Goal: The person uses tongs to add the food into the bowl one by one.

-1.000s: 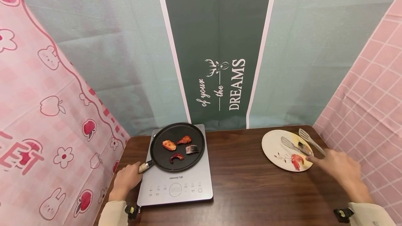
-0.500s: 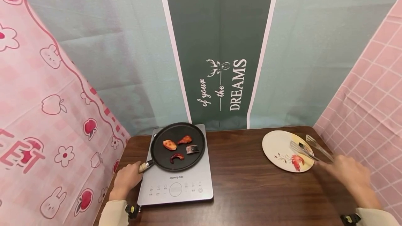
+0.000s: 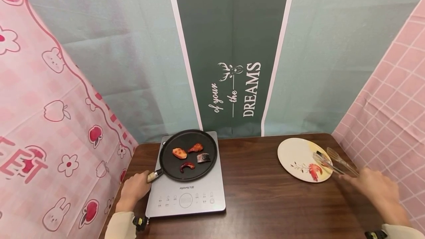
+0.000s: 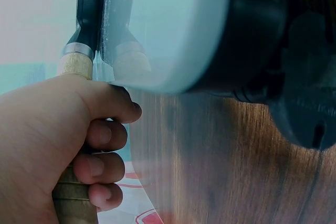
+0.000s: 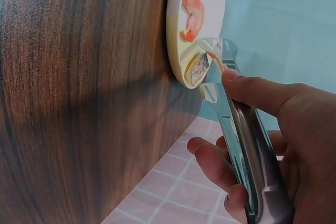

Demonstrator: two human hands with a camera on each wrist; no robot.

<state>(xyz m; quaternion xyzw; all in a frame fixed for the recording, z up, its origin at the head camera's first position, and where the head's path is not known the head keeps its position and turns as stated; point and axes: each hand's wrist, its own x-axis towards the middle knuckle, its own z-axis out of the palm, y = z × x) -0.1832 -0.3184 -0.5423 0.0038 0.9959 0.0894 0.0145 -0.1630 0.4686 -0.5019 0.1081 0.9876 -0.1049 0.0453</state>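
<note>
My left hand [image 3: 134, 187] grips the wooden handle [image 4: 76, 195] of a black frying pan [image 3: 176, 167], fingers curled round it. Metal tongs [image 5: 247, 135] are in my right hand [image 3: 375, 187], thumb on one arm and fingers on the other. The tong ends stand apart at the right side of a cream plate [image 3: 289, 154]. Between them in the right wrist view lies a silvery-dark piece like fish [image 5: 198, 71], inside the plate's rim. A red shrimp-like shape [image 3: 314, 172] shows on the plate beside it. In the head view one tong end partly covers the fish-like piece.
The pan stands on a silver induction cooker [image 3: 216, 194]. In it lie a drumstick [image 3: 195, 147], a yellow-orange piece [image 3: 179, 153], a fish piece [image 3: 203, 157] and a dark red curled piece [image 3: 187, 166]. The brown table [image 3: 255, 194] meets curtains at the back and sides.
My right hand has moved right and slightly toward me, drawing the tongs across the plate's right side, their ends somewhat closer together. The left hand and the pan stay in place.
</note>
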